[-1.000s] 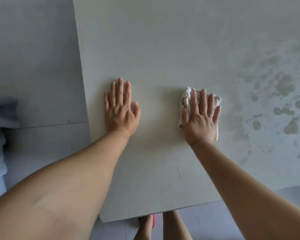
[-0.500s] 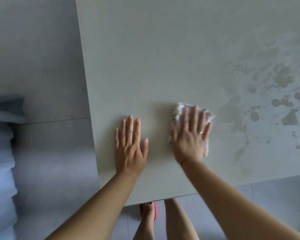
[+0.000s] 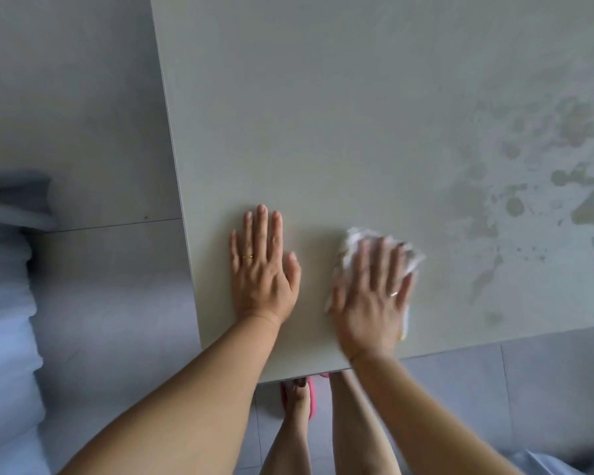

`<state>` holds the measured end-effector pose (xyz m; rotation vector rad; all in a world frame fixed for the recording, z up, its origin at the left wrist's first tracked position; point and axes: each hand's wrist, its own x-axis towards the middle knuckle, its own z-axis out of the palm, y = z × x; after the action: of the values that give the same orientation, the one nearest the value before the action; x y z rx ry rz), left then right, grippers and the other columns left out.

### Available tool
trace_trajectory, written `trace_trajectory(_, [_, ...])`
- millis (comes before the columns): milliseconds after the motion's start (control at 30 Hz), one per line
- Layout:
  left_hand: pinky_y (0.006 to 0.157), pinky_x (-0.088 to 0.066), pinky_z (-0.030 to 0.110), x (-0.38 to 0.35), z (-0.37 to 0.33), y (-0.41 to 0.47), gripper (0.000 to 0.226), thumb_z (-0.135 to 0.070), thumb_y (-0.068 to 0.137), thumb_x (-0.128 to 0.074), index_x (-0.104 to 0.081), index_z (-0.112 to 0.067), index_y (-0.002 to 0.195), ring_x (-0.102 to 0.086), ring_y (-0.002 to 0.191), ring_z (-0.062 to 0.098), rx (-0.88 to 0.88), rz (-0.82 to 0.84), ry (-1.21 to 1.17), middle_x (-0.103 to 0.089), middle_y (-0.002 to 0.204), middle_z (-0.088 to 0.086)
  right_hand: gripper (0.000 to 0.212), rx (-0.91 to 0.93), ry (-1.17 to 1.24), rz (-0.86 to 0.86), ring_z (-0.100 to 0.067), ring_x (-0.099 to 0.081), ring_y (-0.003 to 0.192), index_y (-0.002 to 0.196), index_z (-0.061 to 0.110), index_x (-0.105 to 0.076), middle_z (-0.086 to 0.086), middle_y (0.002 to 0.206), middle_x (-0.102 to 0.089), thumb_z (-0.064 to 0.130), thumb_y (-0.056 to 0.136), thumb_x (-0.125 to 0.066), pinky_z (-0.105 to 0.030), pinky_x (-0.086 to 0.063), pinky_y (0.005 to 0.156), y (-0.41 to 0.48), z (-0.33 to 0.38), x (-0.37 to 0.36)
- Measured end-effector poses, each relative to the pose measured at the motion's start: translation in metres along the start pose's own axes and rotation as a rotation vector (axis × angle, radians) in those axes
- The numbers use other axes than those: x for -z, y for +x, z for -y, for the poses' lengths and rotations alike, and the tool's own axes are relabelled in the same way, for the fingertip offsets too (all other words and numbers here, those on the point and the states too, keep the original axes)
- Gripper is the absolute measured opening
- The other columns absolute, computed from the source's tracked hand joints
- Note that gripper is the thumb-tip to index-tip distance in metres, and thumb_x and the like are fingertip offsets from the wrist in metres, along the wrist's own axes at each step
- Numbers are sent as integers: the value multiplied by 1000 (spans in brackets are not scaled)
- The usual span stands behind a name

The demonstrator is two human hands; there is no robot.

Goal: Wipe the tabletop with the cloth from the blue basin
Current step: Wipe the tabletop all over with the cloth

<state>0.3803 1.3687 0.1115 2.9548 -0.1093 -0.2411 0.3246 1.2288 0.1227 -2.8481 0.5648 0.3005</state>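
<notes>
A pale grey-green tabletop (image 3: 340, 114) fills most of the head view. My right hand (image 3: 371, 296) lies flat on a white patterned cloth (image 3: 352, 238) near the table's front edge, blurred by motion. The cloth shows only past my fingertips and along the hand's sides. My left hand (image 3: 261, 269) rests flat on the bare table with fingers spread, a little left of the cloth, and holds nothing. The blue basin is not in view.
Wet blotches and smears (image 3: 528, 200) cover the table's right part. The table's left edge (image 3: 182, 234) and front edge (image 3: 460, 347) border a grey tiled floor (image 3: 83, 132). My legs and pink sandals (image 3: 299, 399) stand below. Blurred white fabric (image 3: 4, 320) lies at left.
My right hand has slid the cloth toward the table's front edge. My left hand has also drawn back toward that edge, and the view has shifted.
</notes>
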Motion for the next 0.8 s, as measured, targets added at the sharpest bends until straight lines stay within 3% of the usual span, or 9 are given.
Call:
trace_trajectory(100, [116, -17, 49, 2, 0, 1, 62, -33, 90, -29, -28, -11, 148, -23, 144, 31, -2, 14, 14, -24, 156, 14, 60, 463, -94, 90, -28, -12, 145, 146, 20, -30, -8, 155, -22, 45, 92, -35, -52, -14, 114, -54, 5, -10])
trace_trajectory(167, [116, -15, 48, 2, 1, 1, 62, -34, 91, -27, -27, -12, 149, -22, 144, 30, -8, 18, 24, -23, 156, 13, 59, 637, -113, 83, -26, -17, 145, 146, 24, -29, -3, 155, -23, 47, 92, -38, -51, -19, 113, -39, -27, -4])
trace_trajectory(233, [117, -10, 47, 1, 1, 1, 62, -36, 92, -24, -22, -13, 150, -17, 146, 29, -7, 33, 25, -18, 158, 12, 61, 549, -158, 49, -24, -17, 145, 147, 26, -22, 0, 156, -19, 51, 92, -34, -48, -14, 116, -20, -61, 7])
trace_trajectory(333, [118, -4, 46, 1, 0, 0, 63, -36, 92, -20, -17, -13, 151, -11, 147, 29, 3, 44, 34, -13, 159, 11, 66, 35, -77, 44, -13, 15, 144, 149, 30, -1, 6, 157, 9, 57, 91, -13, -42, 7, 117, -7, -74, 14])
trace_trajectory(400, [117, -1, 45, -1, 1, -1, 61, -35, 95, -23, -13, -14, 151, -7, 147, 29, -3, 61, 32, -8, 160, 11, 66, -144, -26, 51, -15, 25, 141, 149, 29, 5, 5, 154, 21, 55, 89, -5, -45, 11, 116, -27, -40, 4])
trace_trajectory(500, [118, 1, 46, -1, 3, 1, 61, -32, 98, -32, -9, -15, 152, -3, 148, 28, -14, 72, 24, -3, 160, 10, 63, 290, -54, 122, -29, -3, 146, 150, 25, -12, -3, 158, -3, 47, 93, -25, -51, -4, 115, -83, 5, -14])
trace_trajectory(600, [118, -1, 46, 0, 4, 1, 60, -35, 96, -26, -13, -14, 151, -6, 147, 29, -17, 59, 9, -7, 160, 11, 61, 750, -151, 156, -26, -17, 145, 148, 26, -26, -1, 157, -18, 49, 92, -37, -50, -16, 113, -82, -18, -11])
trace_trajectory(667, [117, -3, 45, 0, 4, 1, 62, -39, 94, -19, -15, -14, 151, -9, 147, 29, -19, 48, 12, -10, 159, 11, 61, 717, -187, 99, -25, -19, 144, 147, 27, -30, -1, 155, -24, 51, 91, -35, -48, -16, 114, -53, -59, 0])
trace_trajectory(800, [117, -7, 46, -4, 5, 0, 63, -38, 93, -22, -23, -13, 150, -15, 146, 30, -11, -27, -2, -17, 158, 12, 64, 235, -156, 84, -15, 5, 146, 149, 29, -6, 4, 158, -2, 56, 92, -16, -41, 4, 119, -6, -133, 30])
